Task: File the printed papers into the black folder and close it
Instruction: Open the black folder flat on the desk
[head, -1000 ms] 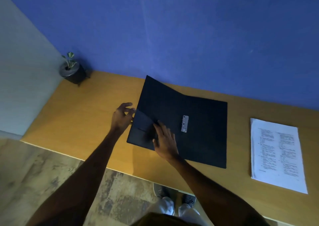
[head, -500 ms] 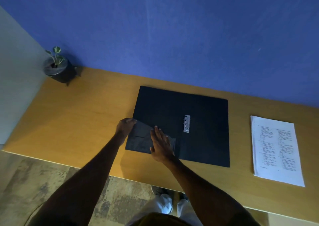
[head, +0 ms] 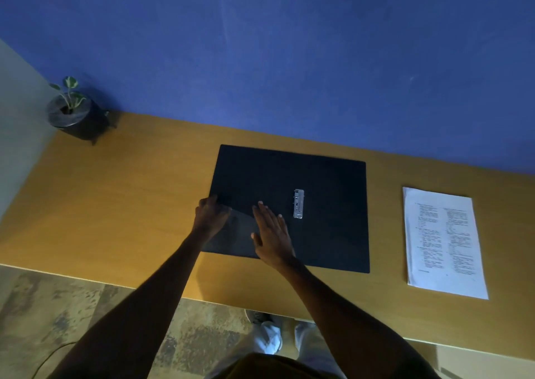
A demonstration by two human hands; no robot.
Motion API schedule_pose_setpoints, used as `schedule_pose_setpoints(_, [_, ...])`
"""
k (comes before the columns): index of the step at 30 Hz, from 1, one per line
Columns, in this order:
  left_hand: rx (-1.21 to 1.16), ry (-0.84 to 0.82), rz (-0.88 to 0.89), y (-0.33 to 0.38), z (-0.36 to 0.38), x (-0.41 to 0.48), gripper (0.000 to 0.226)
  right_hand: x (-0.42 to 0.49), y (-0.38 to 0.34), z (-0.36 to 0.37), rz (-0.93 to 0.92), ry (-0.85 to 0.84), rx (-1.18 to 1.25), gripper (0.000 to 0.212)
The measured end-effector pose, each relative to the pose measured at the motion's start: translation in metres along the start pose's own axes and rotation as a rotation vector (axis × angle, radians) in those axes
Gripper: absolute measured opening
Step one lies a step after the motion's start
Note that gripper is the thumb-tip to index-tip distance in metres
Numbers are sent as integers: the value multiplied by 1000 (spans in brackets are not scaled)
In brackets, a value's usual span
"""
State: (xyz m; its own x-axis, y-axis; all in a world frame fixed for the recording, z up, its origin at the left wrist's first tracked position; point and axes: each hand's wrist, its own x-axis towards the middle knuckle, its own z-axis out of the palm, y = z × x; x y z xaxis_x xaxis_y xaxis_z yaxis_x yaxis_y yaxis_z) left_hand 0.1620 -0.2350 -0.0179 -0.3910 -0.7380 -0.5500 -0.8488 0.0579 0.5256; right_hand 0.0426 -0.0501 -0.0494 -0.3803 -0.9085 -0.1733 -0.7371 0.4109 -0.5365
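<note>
**A:** Black folder (head: 289, 175) is lying open and flat on the desk (head: 130, 204), so I'd say the opening part is done. Left hand (head: 211, 215) sits curled on the folder's left edge, fingers bent over it; can't tell if it's actually pinching anything. Just right of it, the right hand (head: 270, 233) is flat with fingers spread, pressing the inside pocket flap (head: 234, 233) down.

**B:** And the clip?

**A:** Metal clip (head: 298, 203) is just right of the right hand's fingertips, nothing under it. Printed papers (head: 443, 242) are well off to the right of both hands, untouched. So filing and closing are both left, early days imo.
</note>
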Motion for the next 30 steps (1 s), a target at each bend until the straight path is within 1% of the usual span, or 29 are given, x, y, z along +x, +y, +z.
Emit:
schedule_pose_setpoints(2, [68,-15,91,14,14,-4,76,-3,22,-19,59,76,-26,72])
schedule_pose_setpoints(4, [104,-57,189,29,31,-4,78,-6,48,-37,124,115,-66,70])
schedule_pose_setpoints(9, [185,-153,386,79,80,-17,79,-19,116,-71,247,108,-149,72])
schedule_pose_setpoints(12, [254,-161,410,100,107,-17,82,-24,146,-82,279,83,-184,72])
schedule_pose_setpoints(16, [310,-144,381,106,135,-8,85,-24,171,-91,267,39,-203,67])
schedule_pose_setpoints(21, [323,-136,334,107,147,-4,90,-21,179,-94,260,-6,-182,69])
schedule_pose_setpoints(24, [355,-155,309,100,149,0,92,-20,181,-92,287,-45,-122,69])
schedule_pose_setpoints(27, [366,-151,313,97,151,3,94,-19,182,-90,301,-47,-91,70])
schedule_pose_setpoints(30, [381,-110,315,96,155,2,96,-20,182,-87,304,-34,-89,71])
